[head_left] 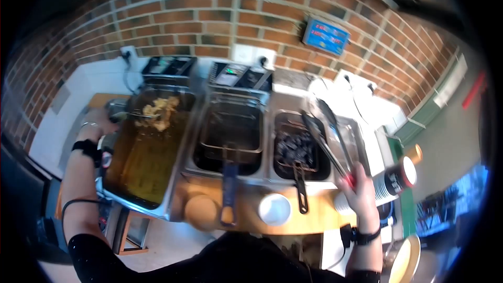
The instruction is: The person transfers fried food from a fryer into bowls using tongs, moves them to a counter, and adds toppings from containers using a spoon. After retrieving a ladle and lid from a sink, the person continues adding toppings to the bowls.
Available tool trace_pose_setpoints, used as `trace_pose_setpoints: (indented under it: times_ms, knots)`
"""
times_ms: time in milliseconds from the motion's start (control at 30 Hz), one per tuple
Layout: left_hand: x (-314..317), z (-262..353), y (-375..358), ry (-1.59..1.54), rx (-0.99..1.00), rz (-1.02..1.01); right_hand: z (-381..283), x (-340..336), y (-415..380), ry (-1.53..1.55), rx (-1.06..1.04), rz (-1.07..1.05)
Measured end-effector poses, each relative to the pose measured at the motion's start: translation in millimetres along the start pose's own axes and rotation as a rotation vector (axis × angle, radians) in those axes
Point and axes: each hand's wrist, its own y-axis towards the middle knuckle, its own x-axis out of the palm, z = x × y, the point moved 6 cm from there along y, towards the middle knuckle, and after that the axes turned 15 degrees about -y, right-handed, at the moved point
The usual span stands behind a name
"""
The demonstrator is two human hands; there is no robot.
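My left hand (pixel 100 122) is at the left rim of an oil-filled fryer (pixel 144 165), fingers closed around a thin metal handle (pixel 130 115). That handle reaches toward golden fried pieces (pixel 160 111) at the fryer's far end; the tool's head is hidden among them. On the right, my right hand (pixel 359 191) grips long tongs (pixel 335 154) with dark tips and a bit of red near the fingers. Their arms are spread, tips pointing away from me over a pan (pixel 293 149) that holds a wire basket of dark pieces.
A middle fryer (pixel 230 126) holds a basket with a dark blue handle (pixel 229 188). On the wooden counter edge (pixel 251 220) stands a white cup (pixel 274 209). Stacked paper cups (pixel 390 181) lie at the right. A blue display (pixel 326 35) hangs on the brick wall.
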Motion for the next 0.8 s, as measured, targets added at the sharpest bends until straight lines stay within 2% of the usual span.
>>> trace_pose_setpoints:
  times_ms: [33,67,133,167,233,300,367,400,433,467,500,533,567,600,667,700,767,800]
  knots:
    - [14.1,-8.1,9.3,-0.054,0.072,0.006,-2.7,-7.4,5.1,-0.023,-0.050,-0.001]
    - [26.6,-16.9,16.7,-0.018,0.108,0.015,-1.7,-11.6,12.0,-0.113,-0.038,-0.098]
    - [54.6,-47.9,33.7,-0.137,0.107,-0.010,-2.5,-21.7,27.2,-0.210,-0.117,-0.093]
    - [49.4,-47.2,18.7,-0.293,0.188,0.106,-4.6,-27.5,37.3,-0.315,-0.114,-0.174]
    - [42.1,-55.6,1.0,-0.350,0.170,0.243,0.9,-30.3,60.9,-0.421,-0.116,-0.264]
    - [55.2,-113.8,6.8,-0.544,0.389,0.459,-0.5,-25.9,87.1,-0.606,-0.337,-0.262]
    - [64.9,-133.8,-44.3,-0.574,0.142,0.172,-0.4,-11.0,116.4,-0.685,-0.404,-0.327]
    - [76.8,-90.8,-112.2,-0.980,0.223,0.021,-2.0,0.9,127.9,-0.763,-0.470,-0.386]
    - [84.7,-50.5,-163.0,-0.996,0.131,-0.164,-5.4,8.7,140.7,-0.767,-0.478,-0.389]
    - [97.8,-29.3,-200.2,-0.811,0.176,-0.276,-10.2,23.7,147.4,-0.807,-0.549,-0.492]
    - [126.7,-26.8,-233.5,-0.818,0.159,-0.345,-12.1,38.1,150.6,-0.844,-0.619,-0.595]
    - [131.3,23.2,-263.6,-0.842,0.315,-0.552,-12.6,46.6,155.7,-0.846,-0.632,-0.600]
    - [168.0,35.1,-287.8,-1.028,0.218,-0.776,-12.8,56.2,158.6,-0.874,-0.648,-0.627]
    - [198.8,55.4,-305.3,-1.173,0.236,-0.961,-13.4,64.9,162.2,-0.906,-0.669,-0.649]
    - [223.2,110.9,-327.1,-1.390,0.219,-1.119,-11.7,77.7,170.4,-0.912,-0.690,-0.660]
    - [222.1,137.6,-332.6,-1.392,0.303,-1.172,-10.3,82.7,174.6,-0.925,-0.679,-0.689]
    - [202.5,186.0,-344.0,-1.776,0.357,-1.278,-8.9,90.0,180.5,-0.944,-0.671,-0.715]
    - [183.7,211.2,-347.1,-1.710,0.530,-1.334,-9.7,89.4,180.1,-0.949,-0.697,-0.709]
